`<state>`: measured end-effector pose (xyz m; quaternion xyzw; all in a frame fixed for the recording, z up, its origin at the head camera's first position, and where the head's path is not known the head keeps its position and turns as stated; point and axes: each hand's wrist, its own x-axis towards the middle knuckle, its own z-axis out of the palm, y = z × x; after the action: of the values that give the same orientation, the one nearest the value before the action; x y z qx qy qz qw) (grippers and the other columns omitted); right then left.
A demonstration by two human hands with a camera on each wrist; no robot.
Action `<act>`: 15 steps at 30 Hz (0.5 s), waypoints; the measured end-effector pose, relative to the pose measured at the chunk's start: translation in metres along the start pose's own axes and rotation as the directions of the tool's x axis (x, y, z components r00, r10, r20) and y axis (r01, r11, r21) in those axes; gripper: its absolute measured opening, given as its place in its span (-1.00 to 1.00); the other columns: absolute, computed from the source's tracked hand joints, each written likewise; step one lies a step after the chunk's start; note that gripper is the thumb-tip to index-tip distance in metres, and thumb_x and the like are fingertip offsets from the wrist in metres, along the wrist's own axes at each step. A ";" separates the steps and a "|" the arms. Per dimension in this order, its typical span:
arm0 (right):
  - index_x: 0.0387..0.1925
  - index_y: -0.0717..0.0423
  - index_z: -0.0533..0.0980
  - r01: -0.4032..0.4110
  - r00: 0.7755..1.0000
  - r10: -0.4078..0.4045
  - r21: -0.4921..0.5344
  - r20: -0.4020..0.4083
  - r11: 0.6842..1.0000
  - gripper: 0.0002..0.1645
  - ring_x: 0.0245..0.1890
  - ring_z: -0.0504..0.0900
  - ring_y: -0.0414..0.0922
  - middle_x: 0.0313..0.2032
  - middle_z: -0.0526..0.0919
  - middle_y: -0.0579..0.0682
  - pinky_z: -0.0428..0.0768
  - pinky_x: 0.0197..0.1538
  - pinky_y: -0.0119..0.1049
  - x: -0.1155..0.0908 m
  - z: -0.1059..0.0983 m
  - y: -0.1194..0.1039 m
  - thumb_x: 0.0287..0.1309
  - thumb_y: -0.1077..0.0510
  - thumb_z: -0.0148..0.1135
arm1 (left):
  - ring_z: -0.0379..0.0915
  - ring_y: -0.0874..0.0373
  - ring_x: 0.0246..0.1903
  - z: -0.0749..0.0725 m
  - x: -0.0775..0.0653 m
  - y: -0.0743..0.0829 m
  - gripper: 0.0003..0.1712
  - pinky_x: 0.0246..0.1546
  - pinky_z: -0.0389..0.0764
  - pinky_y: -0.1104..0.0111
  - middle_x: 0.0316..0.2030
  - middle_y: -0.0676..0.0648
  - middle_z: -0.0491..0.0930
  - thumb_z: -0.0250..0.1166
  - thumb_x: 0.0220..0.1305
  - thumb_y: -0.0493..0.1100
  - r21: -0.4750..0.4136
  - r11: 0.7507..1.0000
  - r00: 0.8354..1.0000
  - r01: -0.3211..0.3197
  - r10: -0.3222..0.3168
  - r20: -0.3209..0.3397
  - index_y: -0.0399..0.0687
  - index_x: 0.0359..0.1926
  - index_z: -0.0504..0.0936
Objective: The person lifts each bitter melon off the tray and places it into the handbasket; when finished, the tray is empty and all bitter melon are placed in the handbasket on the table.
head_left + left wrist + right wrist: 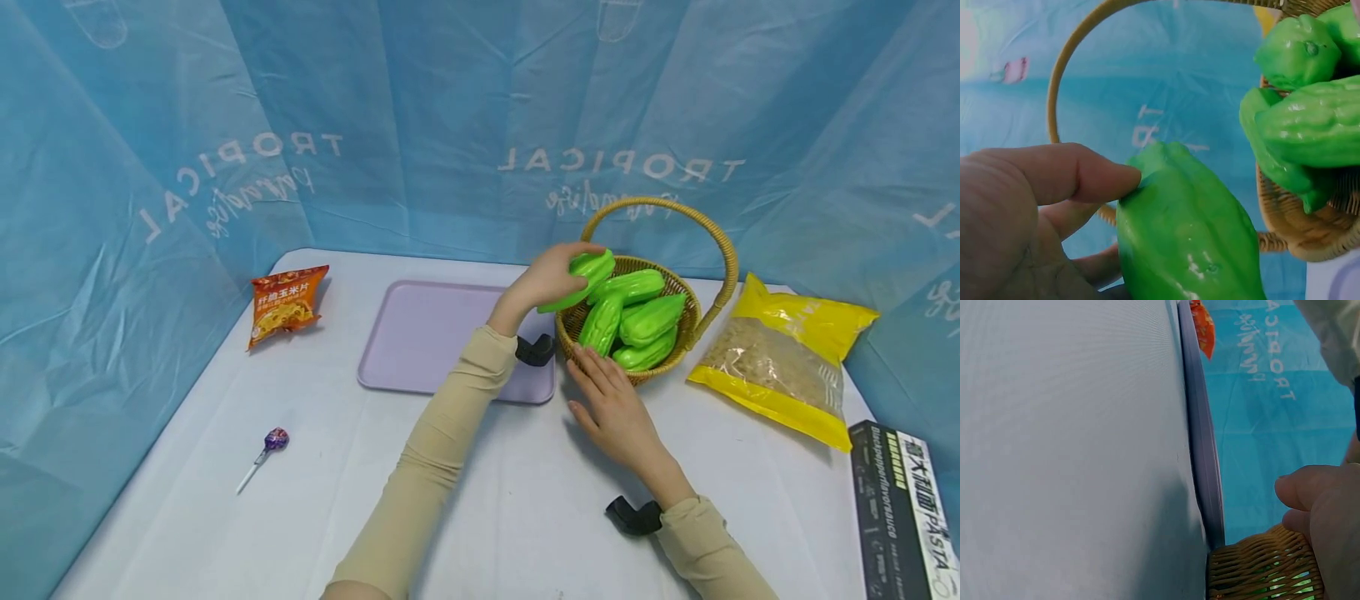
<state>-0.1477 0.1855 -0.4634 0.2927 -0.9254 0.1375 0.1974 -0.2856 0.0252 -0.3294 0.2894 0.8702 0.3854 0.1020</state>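
Note:
My left hand [551, 277] grips a bright green, ridged bitter melon [1188, 228] between thumb and fingers, at the left rim of the wicker basket [678, 354]. In the left wrist view the thumb presses near the melon's end. Several more bitter melons [651, 319] lie heaped inside the basket, whose tall handle arches over to the right. My right hand [611, 408] touches the basket's near side with fingers stretched out. From the right wrist view, that hand's thumb stands beside the woven wall [1266, 565].
A lilac tray [427, 333] lies left of the basket. Farther left are an orange snack bag [287, 306] and a lollipop [275, 440]. To the right sit a yellow bag [787, 358] and a black pasta box [892, 508]. A blue curtain [450, 125] hangs behind the table.

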 end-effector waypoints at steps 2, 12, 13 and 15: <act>0.32 0.28 0.35 0.000 1.000 0.000 0.001 0.001 1.000 -0.29 0.41 0.23 0.14 0.42 0.25 0.18 0.19 0.40 0.11 0.000 0.000 0.000 0.17 0.11 0.28 | 0.29 0.18 -0.35 0.001 0.006 0.007 -0.39 -0.31 0.33 0.41 0.42 -0.02 0.27 0.08 0.39 -0.30 0.028 1.000 0.999 -0.001 0.000 0.040 0.04 0.43 0.29; 0.31 0.28 0.36 0.005 1.000 -0.005 0.002 -0.003 1.000 -0.30 0.40 0.25 0.16 0.37 0.32 0.23 0.21 0.39 0.11 0.000 0.000 0.001 0.17 0.11 0.28 | 0.10 0.25 -0.66 0.013 0.029 0.030 -0.40 -0.41 0.33 0.46 0.45 0.01 0.21 0.07 0.42 -0.26 0.107 0.994 0.981 0.033 -0.053 0.189 0.09 0.44 0.26; 0.31 0.28 0.37 0.005 1.000 -0.005 0.001 -0.005 1.000 -0.30 0.39 0.25 0.16 0.36 0.34 0.25 0.21 0.39 0.11 0.000 0.001 0.001 0.17 0.11 0.29 | 0.16 0.27 -0.61 0.015 0.032 0.031 -0.40 -0.39 0.34 0.47 0.45 0.01 0.21 0.07 0.42 -0.26 0.115 0.993 0.980 0.031 -0.053 0.194 0.09 0.44 0.26; 0.30 0.27 0.38 0.005 1.000 -0.005 0.002 -0.009 1.000 -0.31 0.38 0.28 0.17 0.32 0.38 0.27 0.22 0.38 0.12 0.000 0.001 0.002 0.16 0.11 0.30 | 0.28 0.22 -0.50 0.020 0.037 0.034 -0.40 -0.37 0.35 0.47 0.45 0.02 0.22 0.07 0.42 -0.25 0.129 0.991 0.978 0.024 -0.050 0.203 0.09 0.44 0.26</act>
<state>-0.1492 0.1866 -0.4646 0.2947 -0.9237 0.1391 0.2016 -0.2931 0.0770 -0.3163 0.3174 0.8828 0.2958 0.1801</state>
